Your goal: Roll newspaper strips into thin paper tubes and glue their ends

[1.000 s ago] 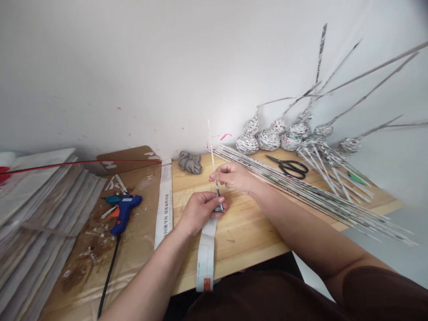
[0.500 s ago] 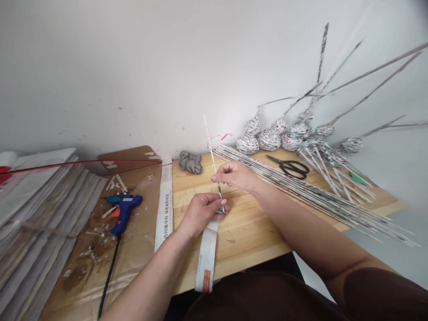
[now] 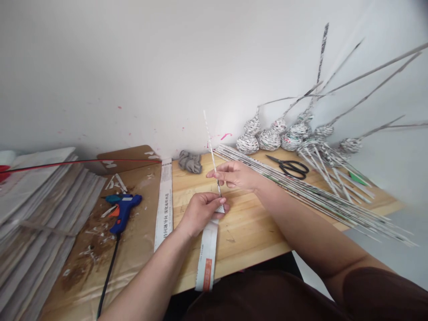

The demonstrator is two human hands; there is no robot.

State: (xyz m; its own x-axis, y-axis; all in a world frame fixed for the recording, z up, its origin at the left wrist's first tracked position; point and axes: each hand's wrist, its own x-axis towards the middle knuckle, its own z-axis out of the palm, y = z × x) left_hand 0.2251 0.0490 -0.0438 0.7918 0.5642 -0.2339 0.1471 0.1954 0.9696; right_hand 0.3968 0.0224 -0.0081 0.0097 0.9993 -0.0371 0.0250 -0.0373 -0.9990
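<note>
My left hand (image 3: 200, 213) pinches a newspaper strip (image 3: 207, 249) where it turns into a thin rolled paper stick (image 3: 210, 140). The flat part of the strip hangs down over the table's front edge. Above that pinch, the stick rises at a slight tilt, its tip in front of the wall. My right hand (image 3: 240, 176) has thumb and fingers around the stick's lower part, with the index finger reaching past it to the left. The folded bit of paper in the left fingers is partly hidden.
Several rolled paper sticks (image 3: 301, 196) lie across the right of the wooden table, beside black scissors (image 3: 290, 167). Woven paper gourds (image 3: 248, 143) stand along the wall. A blue glue gun (image 3: 124, 211), stacked newspaper strips (image 3: 47, 214) and a grey cloth (image 3: 190, 162) are farther left.
The stick's tip has risen slightly. My right fingers have rolled around the stick, the index finger now stretched farther left. My left hand stays in nearly the same place; the hanging strip has turned a little.
</note>
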